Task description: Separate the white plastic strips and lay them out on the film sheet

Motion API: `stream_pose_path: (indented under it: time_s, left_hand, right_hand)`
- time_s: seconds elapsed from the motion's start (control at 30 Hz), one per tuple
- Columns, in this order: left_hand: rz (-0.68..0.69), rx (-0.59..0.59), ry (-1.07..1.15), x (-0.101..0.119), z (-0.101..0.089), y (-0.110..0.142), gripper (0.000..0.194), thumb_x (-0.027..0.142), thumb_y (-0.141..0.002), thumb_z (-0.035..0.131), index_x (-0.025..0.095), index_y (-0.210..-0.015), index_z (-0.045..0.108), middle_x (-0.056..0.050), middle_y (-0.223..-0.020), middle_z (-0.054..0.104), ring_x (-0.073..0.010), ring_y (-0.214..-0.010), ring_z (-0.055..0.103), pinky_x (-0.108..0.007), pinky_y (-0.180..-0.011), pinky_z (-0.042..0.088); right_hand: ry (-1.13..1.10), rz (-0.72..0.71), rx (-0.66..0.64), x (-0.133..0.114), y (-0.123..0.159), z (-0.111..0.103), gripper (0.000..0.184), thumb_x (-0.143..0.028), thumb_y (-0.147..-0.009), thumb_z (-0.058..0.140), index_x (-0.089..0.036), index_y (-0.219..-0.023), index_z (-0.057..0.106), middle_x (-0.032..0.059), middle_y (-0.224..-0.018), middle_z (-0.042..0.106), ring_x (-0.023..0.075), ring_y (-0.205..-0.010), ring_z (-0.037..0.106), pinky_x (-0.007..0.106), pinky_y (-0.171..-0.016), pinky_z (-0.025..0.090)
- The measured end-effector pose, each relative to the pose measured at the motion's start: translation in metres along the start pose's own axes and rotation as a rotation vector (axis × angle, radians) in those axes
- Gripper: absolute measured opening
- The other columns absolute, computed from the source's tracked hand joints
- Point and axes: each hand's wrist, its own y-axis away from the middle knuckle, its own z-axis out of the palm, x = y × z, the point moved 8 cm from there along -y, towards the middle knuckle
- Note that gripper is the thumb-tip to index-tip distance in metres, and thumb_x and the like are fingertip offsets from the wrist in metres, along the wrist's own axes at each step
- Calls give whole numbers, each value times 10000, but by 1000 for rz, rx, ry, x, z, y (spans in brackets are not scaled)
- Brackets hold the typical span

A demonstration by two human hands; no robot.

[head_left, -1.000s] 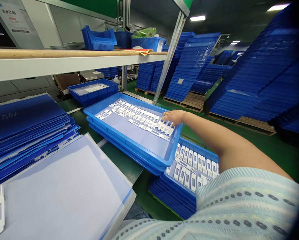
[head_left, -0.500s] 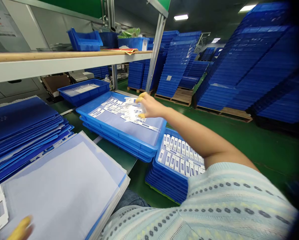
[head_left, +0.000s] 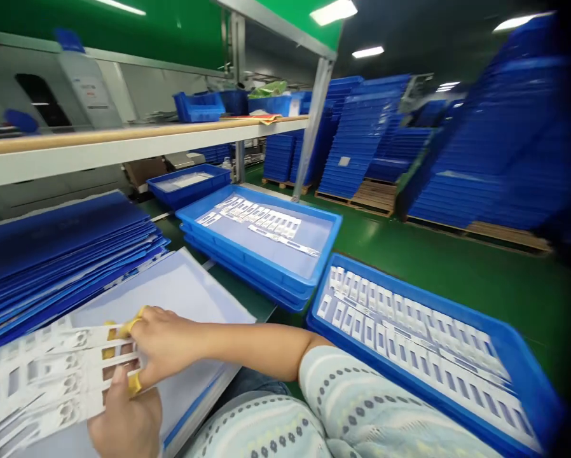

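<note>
Left hand (head_left: 123, 416) and right hand (head_left: 166, 346) are closed on white die-cut plastic strips (head_left: 51, 369), held over a pale-blue plastic sheet (head_left: 180, 286); laying down appears called for next.

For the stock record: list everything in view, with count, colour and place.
Tray of white strips: one, blue, right foreground.
Tray stack: about three, blue, centre, white strips in the top tray.
Single tray: one, blue, beyond the stack.
Corrugated sheets: a pile, blue, left.
Pale sheet: one, pale lilac, under the hands.
White die-cut strips: several, white, between the hands.
Bins: several, blue, on the wood-topped shelf.
Stacked trays: many, blue, on wooden pallets, right background.
Right hand: one, yellow finger cots, pinching the strips.
Left hand: one, below the strips.
</note>
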Motion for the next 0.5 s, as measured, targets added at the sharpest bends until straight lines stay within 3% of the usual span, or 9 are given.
stream_pose_path:
  time_s: [0.07, 0.13, 0.2, 0.33, 0.43, 0.5]
  left_hand:
    - [-122, 145, 110, -7, -17, 7, 231, 239, -597, 773, 212, -758, 609, -39, -1034, 655, -297, -1347, 368, -471, -1187, 120]
    - [-276, 157, 304, -7, -18, 13, 156, 312, -682, 689, 214, -791, 636, -48, -975, 679, -292, -1230, 507, -478, -1102, 328]
    - [-378, 140, 395, 2, -17, 15, 250, 358, -731, 599, 200, -914, 662, -76, -976, 694, -299, -1067, 619, -476, -945, 480]
    - [-758, -59, 851, 16, -5, 22, 477, 232, -714, 579, 161, -1185, 603, -122, -1128, 674, -321, -1104, 610, -476, -970, 464]
    - [-778, -172, 964, 34, -17, 22, 585, 192, -750, 530, 164, -1334, 493, -144, -1293, 588, -349, -1214, 533, -526, -1029, 400]
    - [-763, -241, 984, 44, -24, 23, 636, 186, -761, 517, 173, -1391, 427, -152, -1368, 526, -370, -1259, 484, -564, -1047, 364]
  right_hand:
    - [-11, 28, 40, -5, -1, 12, 631, -551, -682, 706, -112, -1106, 546, 137, -988, 532, 283, -923, 533, 387, -794, 493]
    - [-66, 25, 77, -11, 4, 17, 582, -543, -705, 699, -101, -1064, 582, 132, -949, 556, 275, -878, 541, 402, -789, 487]
    - [-164, -28, 108, -17, 12, 15, 460, -452, -760, 688, -113, -1061, 606, 111, -917, 576, 252, -862, 545, 387, -801, 477]
    - [-423, -116, 227, -11, 33, -4, 310, -278, -828, 633, -182, -1123, 618, 73, -935, 591, 196, -838, 555, 344, -795, 468]
    - [-588, -62, 288, 7, 46, -6, 286, -290, -854, 592, -223, -1132, 600, 35, -862, 574, 161, -721, 533, 328, -715, 468]
    - [-813, -27, 223, 13, 51, 6, 386, -282, -865, 571, -249, -1246, 515, 3, -794, 553, 141, -651, 508, 289, -620, 456]
